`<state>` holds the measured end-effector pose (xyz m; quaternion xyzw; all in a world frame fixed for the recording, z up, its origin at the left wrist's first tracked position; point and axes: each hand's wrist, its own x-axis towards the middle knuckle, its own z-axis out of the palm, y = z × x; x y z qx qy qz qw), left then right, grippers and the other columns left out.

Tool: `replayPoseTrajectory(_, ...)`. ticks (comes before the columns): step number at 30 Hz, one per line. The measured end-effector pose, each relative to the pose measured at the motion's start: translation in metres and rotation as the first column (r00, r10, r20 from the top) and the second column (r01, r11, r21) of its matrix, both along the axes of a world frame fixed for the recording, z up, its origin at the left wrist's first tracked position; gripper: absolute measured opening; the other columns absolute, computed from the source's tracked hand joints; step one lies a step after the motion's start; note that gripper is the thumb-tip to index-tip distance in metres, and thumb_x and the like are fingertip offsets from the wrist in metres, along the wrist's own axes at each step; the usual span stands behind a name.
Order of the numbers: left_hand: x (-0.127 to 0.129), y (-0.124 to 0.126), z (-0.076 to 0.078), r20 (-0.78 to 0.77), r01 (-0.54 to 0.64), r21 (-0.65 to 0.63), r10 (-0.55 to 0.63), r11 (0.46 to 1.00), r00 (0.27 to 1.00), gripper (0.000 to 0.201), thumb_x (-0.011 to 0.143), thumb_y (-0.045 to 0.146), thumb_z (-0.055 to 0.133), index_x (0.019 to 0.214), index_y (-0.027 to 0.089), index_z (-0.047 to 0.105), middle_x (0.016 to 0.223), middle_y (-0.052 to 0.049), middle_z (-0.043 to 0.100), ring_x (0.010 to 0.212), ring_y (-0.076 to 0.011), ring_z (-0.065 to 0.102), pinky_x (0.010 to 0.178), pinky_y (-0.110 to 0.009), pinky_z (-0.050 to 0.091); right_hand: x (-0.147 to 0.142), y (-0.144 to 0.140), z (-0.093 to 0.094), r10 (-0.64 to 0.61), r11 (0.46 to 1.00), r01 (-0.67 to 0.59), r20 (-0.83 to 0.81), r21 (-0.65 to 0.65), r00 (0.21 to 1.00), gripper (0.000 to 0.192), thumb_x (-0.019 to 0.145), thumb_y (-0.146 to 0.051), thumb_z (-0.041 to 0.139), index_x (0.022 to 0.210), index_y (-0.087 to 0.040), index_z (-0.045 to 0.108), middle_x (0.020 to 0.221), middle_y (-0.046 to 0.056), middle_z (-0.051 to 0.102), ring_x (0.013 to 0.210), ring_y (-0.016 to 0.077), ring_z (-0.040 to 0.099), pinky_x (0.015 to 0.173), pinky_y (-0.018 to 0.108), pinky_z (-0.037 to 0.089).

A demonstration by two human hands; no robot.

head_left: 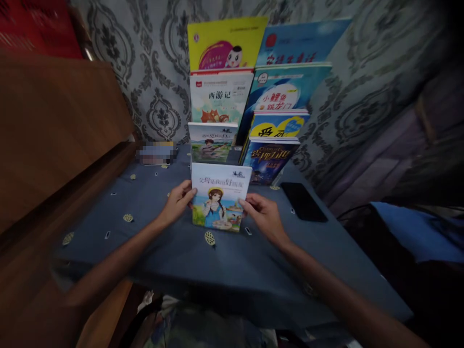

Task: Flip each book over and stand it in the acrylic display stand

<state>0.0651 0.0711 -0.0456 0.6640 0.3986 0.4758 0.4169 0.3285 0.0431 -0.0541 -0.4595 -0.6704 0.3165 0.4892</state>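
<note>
Book (220, 197) held upright near table (224, 270) centre, cover facing camera, lower edge at or just above blue cloth (152, 246); contact not discernible. Cover: girl in hat and blue dress, white band with title on top.

Left hand (177, 202) closed on book's left edge, thumb on cover, fingers behind. Right hand (264, 216) closed on right edge, thumb on cover near mid-height, fingers behind. Both forearms extended from lower frame edge.

Just behind held book, two stepped columns of books leaning toward patterned wall (155, 87). Left column, front to back: landscape-cover book (212, 142), white book with fox (219, 99), yellow book (226, 43). Right column, front to back: dark blue book (270, 159), yellow-and-blue book (277, 124), teal book (286, 89), blue book (300, 43).

Black phone (303, 202) flat on cloth, right of right hand, apart from it. Blurred flat item (156, 152) at far left of table, near wall. Small leaf-shaped prints scattered across cloth. Wooden panel (54, 130) along left side. Blue fabric (420, 232) at right, beyond table edge.
</note>
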Motion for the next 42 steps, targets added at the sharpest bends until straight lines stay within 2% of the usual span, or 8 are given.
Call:
replayPoseTrajectory(4,0.006,0.030,-0.017,0.057,0.024,-0.161,-0.015,0.987,0.998,0.045,0.084,0.052,0.066,0.109,0.019,0.048,0.063,0.008,0.053,0.045,-0.0090,0.048,0.040,-0.017,0.039,-0.004,0.033,-0.007,0.009,0.986,-0.034,-0.149,-0.163,0.989,0.048,0.074,-0.067,0.068,0.075,-0.019,0.065,0.059,0.000,0.065,0.042,0.0122,0.051,0.043,0.026,0.044)
replayPoseTrajectory(7,0.002,0.037,-0.033,-0.180,-0.016,-0.183,-0.017,0.983,0.984,0.038,0.088,0.046,0.061,0.111,0.020,0.046,0.060,0.009,0.053,0.042,-0.0105,0.048,0.043,-0.020,0.040,0.002,0.043,-0.025,0.007,0.968,-0.011,-0.018,-0.252,1.000,0.047,0.076,-0.067,0.064,0.066,-0.021,0.060,0.054,0.000,0.063,0.043,0.0141,0.053,0.042,0.026,0.041)
replayPoseTrajectory(9,-0.002,0.036,-0.040,-0.437,-0.091,-0.065,0.054,0.994,0.898,0.031,0.089,0.037,0.060,0.113,0.020,0.049,0.063,0.006,0.056,0.052,-0.0140,0.055,0.053,-0.024,0.045,0.008,0.044,-0.035,-0.057,0.972,0.109,0.242,-0.209,0.969,0.036,0.080,-0.056,0.064,0.068,-0.021,0.063,0.058,0.001,0.066,0.052,0.0174,0.060,0.049,0.027,0.043)
replayPoseTrajectory(11,-0.003,0.034,-0.042,-0.646,-0.125,0.069,0.140,0.990,0.751,0.028,0.089,0.029,0.060,0.114,0.020,0.053,0.071,0.002,0.061,0.068,-0.0185,0.063,0.065,-0.028,0.049,0.014,0.042,-0.042,-0.146,0.968,0.227,0.495,-0.108,0.856,0.022,0.082,-0.043,0.065,0.077,-0.022,0.068,0.068,0.003,0.071,0.064,0.0209,0.067,0.055,0.028,0.044)
replayPoseTrajectory(14,0.000,0.035,-0.038,-0.784,-0.098,0.162,0.188,0.982,0.592,0.022,0.093,0.026,0.056,0.114,0.021,0.056,0.088,-0.004,0.067,0.086,-0.0238,0.066,0.078,-0.034,0.050,0.012,0.040,-0.043,-0.194,0.971,0.238,0.647,0.021,0.737,0.020,0.089,-0.035,0.057,0.091,-0.022,0.072,0.083,0.006,0.074,0.075,0.0232,0.070,0.063,0.030,0.048)
replayPoseTrajectory(20,0.021,0.052,-0.037,-0.774,0.019,0.300,0.232,0.954,0.590,0.026,0.096,0.020,0.047,0.121,0.020,0.054,0.123,-0.011,0.063,0.119,-0.0249,0.057,0.104,-0.041,0.046,-0.034,0.058,-0.045,-0.075,0.975,-0.081,0.652,0.206,0.754,0.037,0.095,-0.022,0.042,0.123,-0.020,0.066,0.121,0.012,0.071,0.115,0.0253,0.065,0.098,0.039,0.051)
replayPoseTrajectory(26,0.032,0.056,-0.056,-0.801,0.007,0.281,0.230,0.960,0.553,0.033,0.096,0.015,0.041,0.129,0.018,0.049,0.125,-0.015,0.063,0.118,-0.0264,0.059,0.100,-0.043,0.047,-0.068,0.080,-0.058,0.126,0.965,-0.253,0.727,0.067,0.675,0.056,0.092,-0.011,0.041,0.148,-0.011,0.045,0.153,0.020,0.047,0.146,0.0268,0.040,0.120,0.051,0.030)
replayPoseTrajectory(42,0.032,0.054,-0.060,-0.827,0.060,0.373,0.303,0.926,0.473,0.033,0.100,0.019,0.041,0.130,0.018,0.054,0.135,-0.015,0.062,0.126,-0.0266,0.057,0.101,-0.043,0.047,-0.039,0.083,-0.058,0.073,0.987,-0.155,0.733,0.045,0.677,0.047,0.101,-0.030,0.045,0.142,-0.009,0.053,0.151,0.021,0.050,0.147,0.0280,0.039,0.121,0.053,0.028)
